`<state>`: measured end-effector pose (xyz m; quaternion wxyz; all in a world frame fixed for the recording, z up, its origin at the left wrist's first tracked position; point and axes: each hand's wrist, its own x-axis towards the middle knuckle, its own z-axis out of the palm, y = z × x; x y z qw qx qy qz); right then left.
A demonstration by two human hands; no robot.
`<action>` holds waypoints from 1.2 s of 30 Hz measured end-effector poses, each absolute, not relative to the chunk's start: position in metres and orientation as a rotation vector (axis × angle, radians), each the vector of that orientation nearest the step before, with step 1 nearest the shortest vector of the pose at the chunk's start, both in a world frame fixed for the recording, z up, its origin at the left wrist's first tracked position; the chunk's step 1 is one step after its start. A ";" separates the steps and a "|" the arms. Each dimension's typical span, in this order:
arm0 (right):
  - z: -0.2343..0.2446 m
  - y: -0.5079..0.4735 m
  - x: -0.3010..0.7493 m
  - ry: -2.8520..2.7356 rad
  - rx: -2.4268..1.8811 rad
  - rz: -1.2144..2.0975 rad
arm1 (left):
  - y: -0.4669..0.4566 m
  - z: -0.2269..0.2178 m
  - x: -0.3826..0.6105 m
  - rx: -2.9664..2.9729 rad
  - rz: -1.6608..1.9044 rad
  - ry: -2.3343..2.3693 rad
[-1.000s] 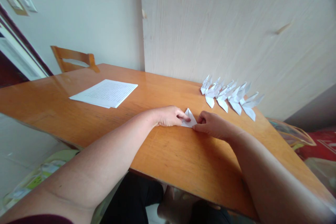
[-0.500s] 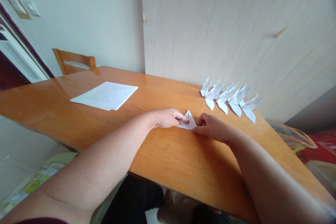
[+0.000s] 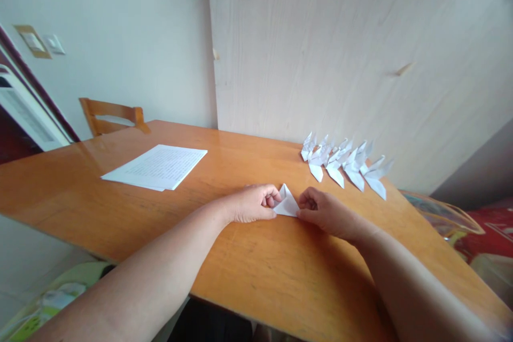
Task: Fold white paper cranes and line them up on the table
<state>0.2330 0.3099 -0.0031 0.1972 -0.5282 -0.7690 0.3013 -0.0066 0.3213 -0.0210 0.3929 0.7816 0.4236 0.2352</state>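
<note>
Between my hands is a small folded white paper [image 3: 287,207], a triangle with its tip pointing away from me. My left hand [image 3: 256,203] pinches its left corner, the thumb along the near edge and the fingers curled above. On the opposite side, my right hand [image 3: 320,207] grips the right corner between thumb and bent fingers. Several folded paper cranes [image 3: 339,164] stand in rows beyond my right hand, near the wall.
The wooden table [image 3: 240,262] carries a stack of written paper sheets [image 3: 160,165] at the left. A wooden chair [image 3: 112,115] stands past the far left end. A pale board [image 3: 320,64] rises behind the table. Red and clear bags [image 3: 481,230] lie beyond the right edge.
My left index finger has lifted off the middle of the paper, and the left hand now pinches its left corner. My right hand keeps the right corner. The view has tilted up slightly.
</note>
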 end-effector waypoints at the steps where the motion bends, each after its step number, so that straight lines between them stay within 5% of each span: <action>1: -0.003 0.309 0.232 -2.142 -1.464 0.861 | 0.322 -0.022 -0.006 1.981 0.606 1.068; 10: -0.006 0.308 0.226 -2.147 -1.402 0.825 | 0.318 -0.019 -0.002 1.988 0.667 1.050; 21: 0.009 0.299 0.229 -1.598 -1.178 1.472 | 0.310 -0.005 0.002 2.635 0.997 1.062; 30: 0.017 0.288 0.222 -1.699 -1.074 1.054 | 0.302 0.006 0.005 2.410 1.203 0.980; 36: 0.011 0.291 0.216 -1.715 -0.970 1.145 | 0.295 0.012 0.004 1.967 1.071 1.008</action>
